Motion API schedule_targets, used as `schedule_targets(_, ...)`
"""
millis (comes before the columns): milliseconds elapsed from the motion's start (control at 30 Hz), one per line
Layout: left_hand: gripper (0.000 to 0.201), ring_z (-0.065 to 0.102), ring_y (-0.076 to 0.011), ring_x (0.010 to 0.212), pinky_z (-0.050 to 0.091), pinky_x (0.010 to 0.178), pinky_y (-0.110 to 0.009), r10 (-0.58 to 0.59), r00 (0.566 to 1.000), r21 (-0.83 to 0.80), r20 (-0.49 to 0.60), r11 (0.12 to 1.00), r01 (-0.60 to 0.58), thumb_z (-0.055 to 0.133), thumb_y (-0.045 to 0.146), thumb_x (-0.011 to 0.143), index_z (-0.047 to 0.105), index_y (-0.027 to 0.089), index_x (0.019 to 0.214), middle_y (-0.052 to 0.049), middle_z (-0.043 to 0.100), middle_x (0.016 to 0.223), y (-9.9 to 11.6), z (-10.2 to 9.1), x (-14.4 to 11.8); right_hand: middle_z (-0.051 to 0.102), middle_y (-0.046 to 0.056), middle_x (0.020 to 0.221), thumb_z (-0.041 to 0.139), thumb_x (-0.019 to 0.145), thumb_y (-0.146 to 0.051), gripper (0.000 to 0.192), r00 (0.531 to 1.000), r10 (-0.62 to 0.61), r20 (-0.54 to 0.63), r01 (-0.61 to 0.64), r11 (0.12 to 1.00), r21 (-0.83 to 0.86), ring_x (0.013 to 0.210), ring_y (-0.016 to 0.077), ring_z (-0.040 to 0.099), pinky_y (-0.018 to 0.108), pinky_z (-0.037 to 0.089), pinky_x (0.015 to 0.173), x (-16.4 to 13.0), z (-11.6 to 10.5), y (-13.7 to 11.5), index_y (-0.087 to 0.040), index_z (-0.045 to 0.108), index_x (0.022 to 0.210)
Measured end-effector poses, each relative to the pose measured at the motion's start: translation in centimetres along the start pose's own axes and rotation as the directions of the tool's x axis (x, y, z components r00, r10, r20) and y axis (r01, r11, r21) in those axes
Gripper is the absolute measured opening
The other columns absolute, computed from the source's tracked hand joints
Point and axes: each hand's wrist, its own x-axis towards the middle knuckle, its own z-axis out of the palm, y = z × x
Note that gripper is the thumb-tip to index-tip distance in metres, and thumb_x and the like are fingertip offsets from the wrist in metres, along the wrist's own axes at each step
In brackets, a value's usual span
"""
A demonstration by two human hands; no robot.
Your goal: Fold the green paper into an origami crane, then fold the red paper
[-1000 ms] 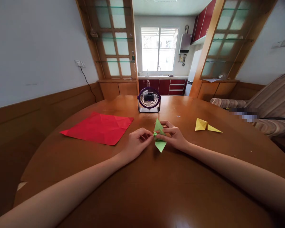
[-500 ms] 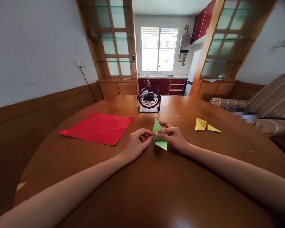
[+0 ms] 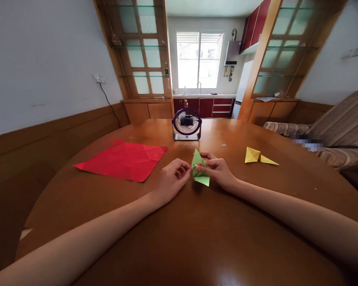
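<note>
A piece of folded green paper (image 3: 198, 158) with pointed flaps is held just above the table in front of me. My right hand (image 3: 220, 171) grips it from the right, thumb on the near side and fingers behind. My left hand (image 3: 173, 178) is at its left edge, with thumb and fingertips pinched at a small folded tip. Part of the paper is hidden behind my right fingers. To the left lies a creased sheet of red paper (image 3: 122, 161), spread flat. On the right sits a folded yellow paper piece (image 3: 252, 155) with a long pointed end.
A small purple fan (image 3: 187, 124) stands on the wooden table (image 3: 179, 238) beyond my hands. A striped sofa (image 3: 343, 127) is at the right, past the table's edge. Behind are wooden cabinets and a kitchen window.
My left hand has shifted slightly left, its fingertips drawing along the tip of the green paper. The paper's lower flap has risen a little. My right hand keeps its hold.
</note>
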Motion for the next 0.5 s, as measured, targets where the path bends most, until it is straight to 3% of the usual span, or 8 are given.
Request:
schedule_targets(333, 0.010, 0.057, -0.0093, 0.067, 0.046, 0.057, -0.020, 0.039, 0.999, 0.012, -0.005, 0.999, -0.039, 0.056, 0.026, 0.089, 0.059, 0.018, 0.084, 0.000, 0.060, 0.080, 0.15, -0.04, 0.05, 0.061, 0.007, 0.116, 0.077, 0.073, -0.044, 0.019, 1.000, 0.028, 0.001, -0.028, 0.999, 0.031, 0.111, 0.0216, 0.055, 0.040, 0.047, 0.096, -0.13, 0.17, -0.51, -0.025, 0.078, 0.075)
schedule_targets(500, 0.011, 0.057, -0.0095, 0.067, 0.048, 0.058, -0.020, 0.064, 0.998, 0.046, 0.007, 0.997, -0.065, 0.056, 0.028, 0.090, 0.058, 0.018, 0.084, 0.000, 0.060, 0.081, 0.24, -0.03, 0.04, 0.061, 0.007, 0.117, 0.078, 0.072, -0.045, 0.022, 1.000, 0.018, 0.011, -0.018, 0.999, 0.028, 0.110, 0.0212, 0.057, 0.041, 0.047, 0.096, -0.14, 0.13, -0.46, -0.025, 0.078, 0.080)
